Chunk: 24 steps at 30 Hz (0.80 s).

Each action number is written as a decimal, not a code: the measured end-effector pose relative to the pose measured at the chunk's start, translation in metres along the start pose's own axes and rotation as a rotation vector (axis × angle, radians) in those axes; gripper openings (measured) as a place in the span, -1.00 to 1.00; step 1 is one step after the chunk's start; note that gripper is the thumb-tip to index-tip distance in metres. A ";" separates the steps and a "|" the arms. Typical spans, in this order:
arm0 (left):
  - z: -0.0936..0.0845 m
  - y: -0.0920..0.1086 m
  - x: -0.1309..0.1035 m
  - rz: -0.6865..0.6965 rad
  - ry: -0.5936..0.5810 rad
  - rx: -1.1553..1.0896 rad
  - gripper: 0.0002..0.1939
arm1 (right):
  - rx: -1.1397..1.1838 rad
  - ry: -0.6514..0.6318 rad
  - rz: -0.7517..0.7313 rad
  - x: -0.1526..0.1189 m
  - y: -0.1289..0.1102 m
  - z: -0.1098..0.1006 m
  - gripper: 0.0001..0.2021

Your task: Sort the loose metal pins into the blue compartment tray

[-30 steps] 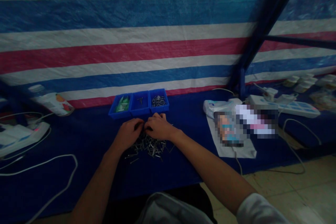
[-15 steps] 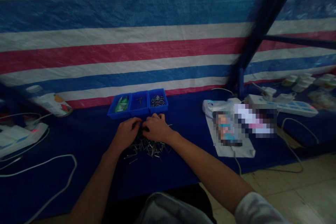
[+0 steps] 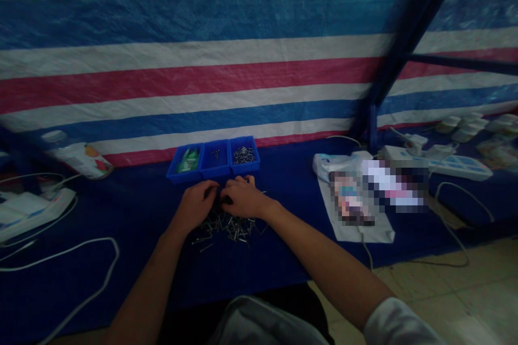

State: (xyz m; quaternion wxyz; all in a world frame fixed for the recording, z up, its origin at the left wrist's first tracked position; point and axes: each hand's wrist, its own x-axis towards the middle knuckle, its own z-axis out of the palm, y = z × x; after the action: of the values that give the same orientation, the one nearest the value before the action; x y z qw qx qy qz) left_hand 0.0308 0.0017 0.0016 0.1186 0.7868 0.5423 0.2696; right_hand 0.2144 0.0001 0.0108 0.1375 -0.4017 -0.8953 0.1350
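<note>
My left hand (image 3: 197, 204) is at the far side of a loose pile of thin metal screws or nails (image 3: 238, 229) on the blue table, its fingers curled together. My right hand (image 3: 244, 198) is close beside it over the same pile, fingers bent inward. Whatever the fingertips pinch is too dark and small to make out. Just beyond the hands stand three blue bins in a row. The left bin (image 3: 182, 177) contains green-and-white packets, the middle bin (image 3: 214, 166) a few small metal pieces, and the right bin (image 3: 245, 168) many short metal fasteners.
To the right, a plastic bag and white sheet (image 3: 382, 234) lie beside blurred-out items and a power strip (image 3: 465, 167). At left are a bottle (image 3: 87, 161), another power strip (image 3: 60, 202) and a white cable (image 3: 109, 272). A striped tarp (image 3: 243, 75) hangs behind.
Both hands keep nearly the same place over the pile, with only slight finger movement at most. The whole view has shifted a little.
</note>
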 end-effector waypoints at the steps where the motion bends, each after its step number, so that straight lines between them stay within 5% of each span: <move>1: 0.000 0.000 0.000 0.001 -0.001 -0.002 -0.73 | -0.009 0.018 -0.006 0.000 -0.001 0.000 -0.84; 8: -0.003 0.003 0.001 -0.007 0.033 -0.055 -0.72 | 0.138 0.217 0.011 0.001 0.000 -0.006 -0.82; 13: -0.005 0.007 -0.001 0.047 0.153 -0.137 -0.74 | 0.754 0.332 0.128 0.012 0.012 -0.005 -0.81; 17: -0.004 0.012 -0.003 0.148 0.228 -0.177 -0.75 | 1.166 0.320 0.205 0.018 0.014 -0.005 -0.79; 24: -0.001 0.008 -0.001 0.258 0.343 -0.144 -0.85 | 1.297 0.245 0.192 0.018 0.004 -0.006 -0.87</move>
State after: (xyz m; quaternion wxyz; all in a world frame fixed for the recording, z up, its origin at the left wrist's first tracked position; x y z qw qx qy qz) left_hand 0.0359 -0.0029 0.0062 0.0454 0.7818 0.4289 0.4503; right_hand 0.2074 0.0167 0.0171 0.4394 -0.3281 -0.5709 0.6111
